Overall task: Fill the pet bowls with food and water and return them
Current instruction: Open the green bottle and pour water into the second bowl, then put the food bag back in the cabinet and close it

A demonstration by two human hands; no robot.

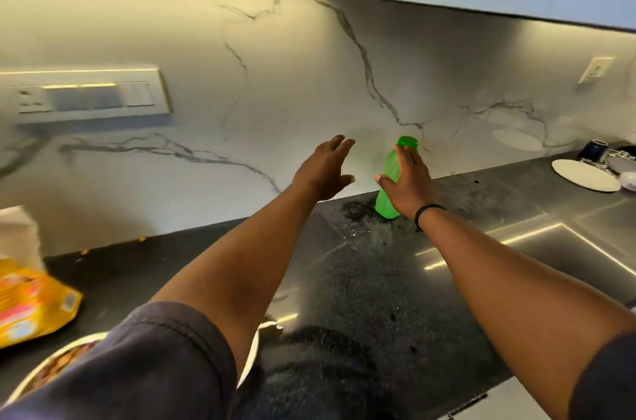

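Note:
A green plastic bottle (388, 178) with a green cap stands upright on the black counter (361, 282) against the marble wall. My right hand (407, 182) is in front of it, fingers spread, at the bottle's side and not closed around it. My left hand (325, 168) is open just left of the bottle, fingers apart, holding nothing. A metal pet bowl (51, 368) with brown food shows at the bottom left, largely hidden by my left sleeve. A yellow pet food bag (31, 306) lies at the left edge.
A steel sink (557, 247) lies to the right of the bottle. A white plate (585, 175) and a dark mug (593, 149) sit at the far right. A switch panel (86, 97) is on the wall, with cabinets overhead. A white packet (17, 233) stands behind the bag.

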